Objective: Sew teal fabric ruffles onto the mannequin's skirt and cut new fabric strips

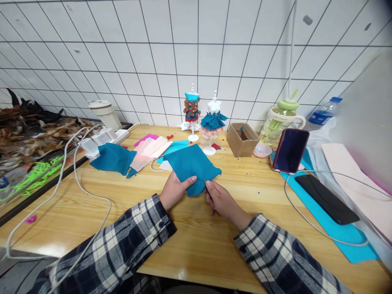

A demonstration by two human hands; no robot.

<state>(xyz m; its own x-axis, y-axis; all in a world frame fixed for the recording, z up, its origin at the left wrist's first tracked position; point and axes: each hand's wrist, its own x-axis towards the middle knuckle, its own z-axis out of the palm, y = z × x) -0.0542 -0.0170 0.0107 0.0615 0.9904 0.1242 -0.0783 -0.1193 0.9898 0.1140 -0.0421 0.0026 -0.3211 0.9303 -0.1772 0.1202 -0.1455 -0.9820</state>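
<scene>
My left hand (176,191) is closed on a teal sheet (193,162) of crepe paper or cloth, its thumb lying on top near the lower edge. At the sheet's lower right edge, my right hand (221,198) is closed in a pinch around a small dark-tipped tool (205,182). Most of that tool is hidden by the fingers, so its kind does not show. Behind the sheet stand two small white dress forms. One wears a teal and pink ruffled skirt (213,122), the other a blue, brown and red outfit (192,108).
Left of the sheet lie another teal piece (114,158), pale pink sheets (148,152) and a power strip (105,139) with white cables. To the right are a cardboard box (242,139), a pink bowl (262,150), a propped phone (290,150) and a black phone (326,199).
</scene>
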